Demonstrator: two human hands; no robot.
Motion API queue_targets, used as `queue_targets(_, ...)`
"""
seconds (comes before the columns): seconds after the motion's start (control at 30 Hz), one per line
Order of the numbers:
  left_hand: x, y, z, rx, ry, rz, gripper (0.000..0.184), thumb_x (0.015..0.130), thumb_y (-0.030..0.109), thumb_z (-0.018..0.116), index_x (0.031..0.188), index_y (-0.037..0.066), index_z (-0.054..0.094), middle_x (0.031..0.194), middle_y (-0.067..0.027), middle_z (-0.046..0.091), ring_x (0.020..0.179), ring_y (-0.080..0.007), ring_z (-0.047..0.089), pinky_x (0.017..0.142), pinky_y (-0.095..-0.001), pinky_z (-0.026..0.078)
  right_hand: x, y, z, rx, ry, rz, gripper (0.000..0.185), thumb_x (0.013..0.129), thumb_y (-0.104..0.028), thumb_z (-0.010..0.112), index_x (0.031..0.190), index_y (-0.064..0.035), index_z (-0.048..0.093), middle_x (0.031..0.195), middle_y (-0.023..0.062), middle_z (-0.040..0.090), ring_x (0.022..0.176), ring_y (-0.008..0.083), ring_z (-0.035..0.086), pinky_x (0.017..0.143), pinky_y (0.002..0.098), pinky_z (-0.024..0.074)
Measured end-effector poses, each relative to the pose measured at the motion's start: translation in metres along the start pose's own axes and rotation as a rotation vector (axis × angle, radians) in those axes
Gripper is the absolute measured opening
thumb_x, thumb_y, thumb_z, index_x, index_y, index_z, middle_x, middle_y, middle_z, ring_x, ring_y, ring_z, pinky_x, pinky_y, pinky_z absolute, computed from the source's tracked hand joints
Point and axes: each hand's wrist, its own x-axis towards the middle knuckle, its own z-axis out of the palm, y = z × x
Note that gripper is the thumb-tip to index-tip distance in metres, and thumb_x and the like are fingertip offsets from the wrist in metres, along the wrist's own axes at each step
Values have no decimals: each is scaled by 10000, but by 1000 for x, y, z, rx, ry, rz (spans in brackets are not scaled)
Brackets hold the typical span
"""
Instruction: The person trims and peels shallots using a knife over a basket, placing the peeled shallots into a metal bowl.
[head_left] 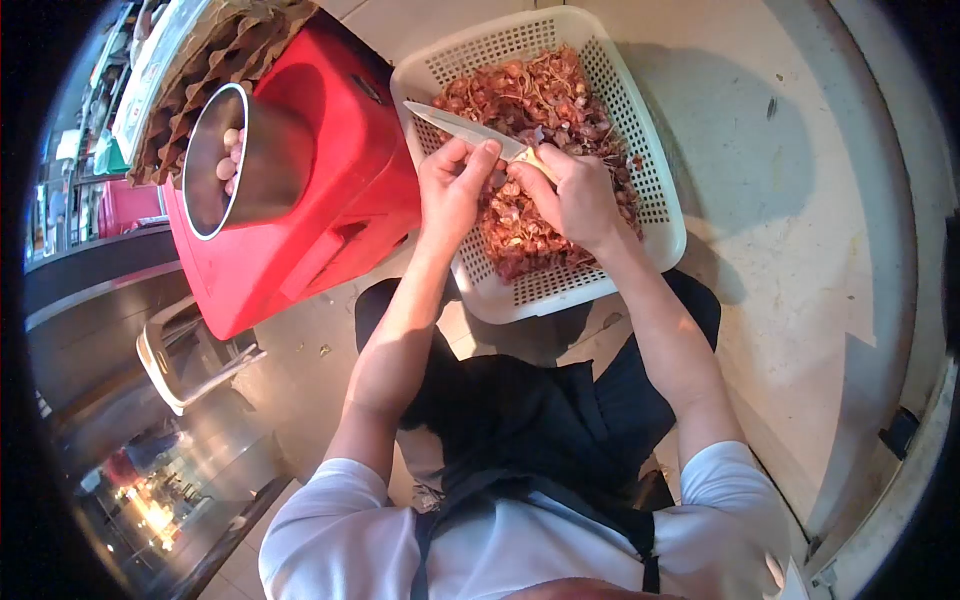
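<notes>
Over a white perforated basket (660, 205) full of reddish-brown shallots (530, 235), both my hands meet at a knife. The knife (455, 122) has its blade pointing to the upper left. Its pale yellowish handle (535, 160) lies in my right hand (575, 195), whose fingers are wrapped round it. My left hand (460, 180) is closed, with thumb and fingertips pinched together beside the blade. What sits between those fingertips is too small to make out.
A red plastic box (360, 170) stands left of the basket. On it a metal pot (265, 160) holds several peeled pinkish shallots (227, 168), near brown egg trays (210, 75). A beige stool or frame (165, 365) and metal shelving are at the left.
</notes>
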Motion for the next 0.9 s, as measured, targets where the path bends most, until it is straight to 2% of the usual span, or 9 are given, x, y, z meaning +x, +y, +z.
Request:
queue_targets(0.3,2,1,5,15,19,22,182,933,160,622,827,15,654,676,20,612,570,-31,500,518,-191,386,1,3,0,-60,9,-42,271,860,-276,689,808,-26,599,576,159,613,516,339,627,458,421,487)
queue_targets(0.5,5,-14,4,22,70,3,194,918,157,642,788,14,655,675,16,620,561,-34,509,515,-194,395,1,6,-2,-119,-5,-21,282,847,-284,706,847,-19,610,675,150,664,597,317,666,509,409,515)
queue_targets(0.7,5,-11,14,77,103,-11,218,926,172,629,774,17,642,676,6,620,549,-37,508,507,-196,406,-1,10,0,12,66,118,355,827,-258,734,1014,-27,540,784,153,687,680,327,682,574,416,535)
queue_targets(0.8,6,-10,14,62,87,-41,213,929,183,624,799,16,650,672,8,612,551,-39,508,504,-200,414,2,11,1,23,107,74,424,826,-258,733,1101,-32,503,845,175,688,732,332,685,603,421,540)
queue_targets(0.9,9,-18,11,42,61,-19,196,937,185,613,857,9,649,694,11,607,580,-45,523,523,-200,429,5,2,-6,44,74,95,429,831,-235,720,1161,-40,528,880,187,685,763,342,681,622,420,540)
